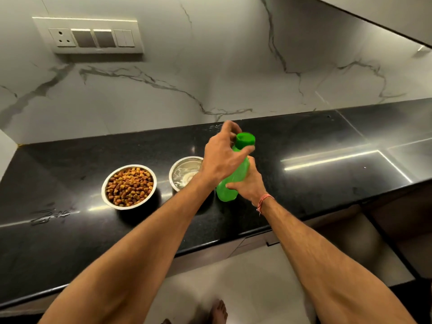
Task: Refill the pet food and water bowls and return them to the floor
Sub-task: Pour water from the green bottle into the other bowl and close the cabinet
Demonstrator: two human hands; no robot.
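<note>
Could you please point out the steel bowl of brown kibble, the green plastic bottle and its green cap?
Steel bowl of brown kibble (108,195): head view, left rim.
Green plastic bottle (225,191): head view, lower body.
Green cap (245,139): head view, top face.

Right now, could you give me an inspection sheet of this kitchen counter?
Surface: black counter, glossy, smears at left.
Job's things: food bowl full of kibble; water bowl beside it, contents unclear; green bottle upright.
Clutter: nothing seen.
Hands: left hand at the bottle's cap; right hand grips the bottle's body.
Cables: nothing seen.
Surroundings: marble wall, switch panel.
</note>
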